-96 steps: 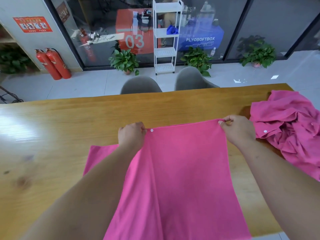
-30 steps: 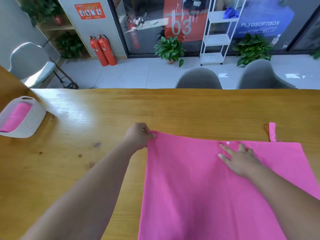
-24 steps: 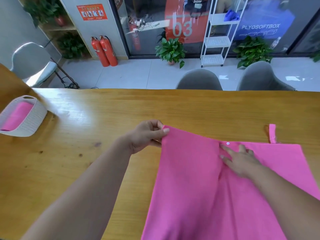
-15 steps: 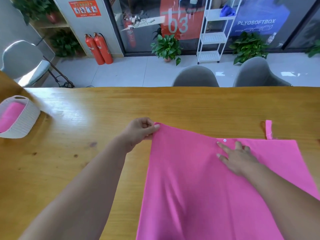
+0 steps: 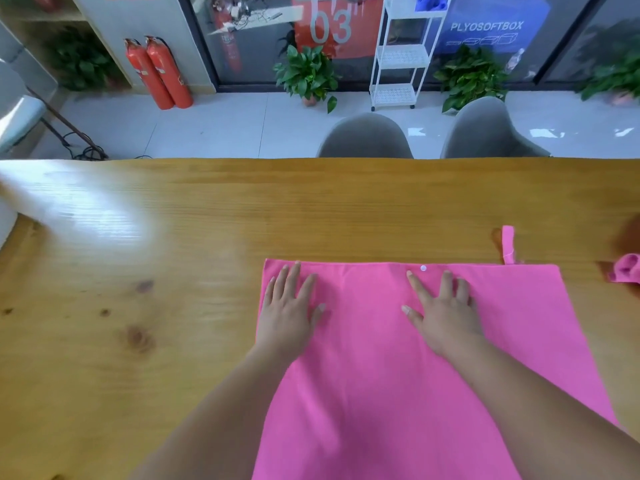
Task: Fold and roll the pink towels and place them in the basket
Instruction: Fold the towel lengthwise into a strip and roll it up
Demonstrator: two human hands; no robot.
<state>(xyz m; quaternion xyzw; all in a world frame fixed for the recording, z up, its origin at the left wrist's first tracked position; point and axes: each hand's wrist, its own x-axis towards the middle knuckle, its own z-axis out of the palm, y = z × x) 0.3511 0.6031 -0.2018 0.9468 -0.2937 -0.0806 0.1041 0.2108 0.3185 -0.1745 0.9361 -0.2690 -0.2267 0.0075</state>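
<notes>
A pink towel [image 5: 374,368] lies spread flat on the wooden table [image 5: 173,271], its near end running off the bottom of the view. A small pink loop [image 5: 508,244] sticks out past its far edge, and a white snap [image 5: 423,268] sits near that edge. My left hand [image 5: 289,311] lies flat with straight fingers on the towel's far left corner. My right hand [image 5: 441,310] presses flat on the towel just below the snap. A bit of another pink towel [image 5: 625,271] shows at the right edge. Only a white blur [image 5: 5,220] of the basket shows at the left edge.
Two grey chairs [image 5: 365,138] stand behind the table's far edge. Beyond them are potted plants, a white shelf rack [image 5: 398,53] and two red fire extinguishers [image 5: 157,72] on the floor. Bare wood stretches left of the towel.
My left hand let go of the towel's far left corner, which it had lifted and laid down, and now lies flat on it. The view swung right, so the basket left the frame.
</notes>
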